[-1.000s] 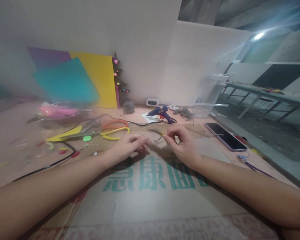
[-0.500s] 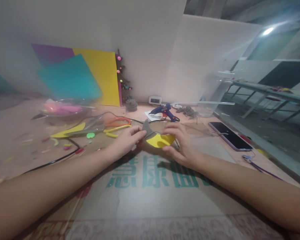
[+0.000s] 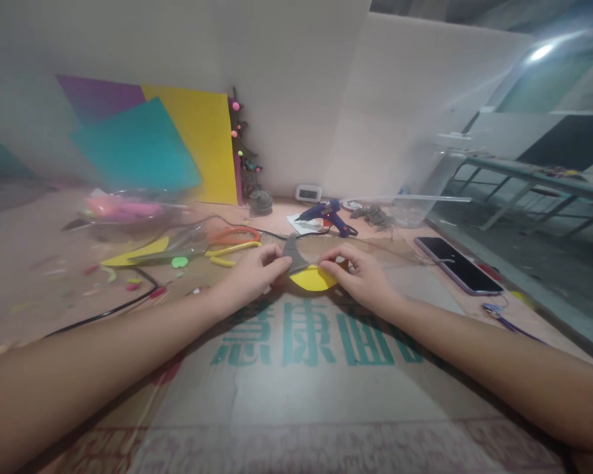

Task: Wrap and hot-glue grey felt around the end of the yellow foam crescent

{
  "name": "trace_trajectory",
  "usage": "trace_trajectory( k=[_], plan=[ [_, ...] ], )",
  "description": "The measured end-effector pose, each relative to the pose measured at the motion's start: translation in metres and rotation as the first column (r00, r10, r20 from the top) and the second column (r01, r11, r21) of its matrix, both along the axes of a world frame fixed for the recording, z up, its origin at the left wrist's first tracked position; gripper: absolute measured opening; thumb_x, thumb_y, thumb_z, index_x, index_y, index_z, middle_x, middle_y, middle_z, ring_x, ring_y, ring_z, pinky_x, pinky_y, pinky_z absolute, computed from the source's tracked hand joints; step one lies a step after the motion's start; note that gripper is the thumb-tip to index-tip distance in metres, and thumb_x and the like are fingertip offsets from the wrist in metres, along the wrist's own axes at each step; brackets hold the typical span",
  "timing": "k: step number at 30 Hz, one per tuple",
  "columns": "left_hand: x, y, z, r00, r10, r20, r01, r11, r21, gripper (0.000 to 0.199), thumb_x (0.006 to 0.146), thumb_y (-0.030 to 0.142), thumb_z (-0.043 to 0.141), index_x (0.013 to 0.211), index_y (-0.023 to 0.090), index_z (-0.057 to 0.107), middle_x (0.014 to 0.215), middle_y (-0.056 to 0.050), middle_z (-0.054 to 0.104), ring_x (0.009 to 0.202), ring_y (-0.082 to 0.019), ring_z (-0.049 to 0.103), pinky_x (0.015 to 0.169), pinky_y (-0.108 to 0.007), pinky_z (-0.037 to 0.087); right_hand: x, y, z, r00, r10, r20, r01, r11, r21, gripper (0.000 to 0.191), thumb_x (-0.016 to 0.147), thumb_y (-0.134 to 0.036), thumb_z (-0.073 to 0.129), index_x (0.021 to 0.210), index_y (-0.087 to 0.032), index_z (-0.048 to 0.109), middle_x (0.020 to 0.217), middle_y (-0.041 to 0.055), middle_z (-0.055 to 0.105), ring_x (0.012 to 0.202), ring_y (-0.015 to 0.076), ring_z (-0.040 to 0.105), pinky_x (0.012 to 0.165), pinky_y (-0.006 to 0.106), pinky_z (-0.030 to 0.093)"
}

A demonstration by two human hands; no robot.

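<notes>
My left hand [image 3: 261, 271] pinches a dark grey curved piece [image 3: 295, 253] between thumb and fingers, near the middle of the view. Against that grey piece lies a yellow piece [image 3: 312, 279] with a rounded lower edge. The thumb and fingers of my right hand [image 3: 358, 273] are pressed together on the yellow piece's upper right side. Both hands are just above a sheet with green characters [image 3: 309, 336]. How the grey and yellow pieces join cannot be made out.
Behind the hands lies a blue glue gun [image 3: 329, 214] beside a small white clock [image 3: 308, 193]. Scissors with orange and yellow handles [image 3: 234, 247] lie left, near a green bead [image 3: 179, 262]. A phone [image 3: 457, 265] is at the right. Coloured sheets [image 3: 188, 138] stand at the back left.
My right hand's fingers have closed from a wider spread onto the yellow piece. My left hand still holds the grey piece. The camera view has shifted slightly.
</notes>
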State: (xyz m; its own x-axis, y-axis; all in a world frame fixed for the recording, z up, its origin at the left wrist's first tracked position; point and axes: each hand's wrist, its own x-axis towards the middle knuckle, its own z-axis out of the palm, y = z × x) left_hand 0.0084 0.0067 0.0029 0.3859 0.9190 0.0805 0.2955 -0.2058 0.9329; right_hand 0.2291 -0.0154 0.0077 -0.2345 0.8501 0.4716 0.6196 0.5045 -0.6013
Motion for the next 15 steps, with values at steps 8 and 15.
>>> trace_trajectory(
  k=[8,15],
  plan=[
    [-0.0001,-0.0009,0.0021,0.999,0.034,-0.023,-0.034,0.999,-0.01,0.028,0.086,0.041,0.052,0.07,0.02,0.046,0.058,0.005,0.051,0.048,-0.009,0.046,0.042,-0.019,0.033,0.0044,0.0055,-0.0014,0.995,-0.012,-0.104,0.01,1.0,-0.023,0.01,0.089,-0.028,0.055,0.087,-0.019,0.06,0.084,0.0019,0.067,0.082,0.0168,0.062,0.076,0.029,0.046],
    [-0.0008,-0.0002,0.0026,0.999,0.036,0.031,-0.035,0.999,-0.039,0.028,0.084,0.04,0.055,0.067,0.019,0.047,0.057,0.004,0.051,0.047,-0.008,0.046,0.042,-0.018,0.033,0.0066,0.0101,-0.0016,0.992,-0.086,-0.094,0.083,0.996,-0.026,0.008,0.085,-0.022,0.055,0.088,-0.019,0.062,0.088,0.0026,0.067,0.084,0.0177,0.061,0.078,0.031,0.046]
  ],
)
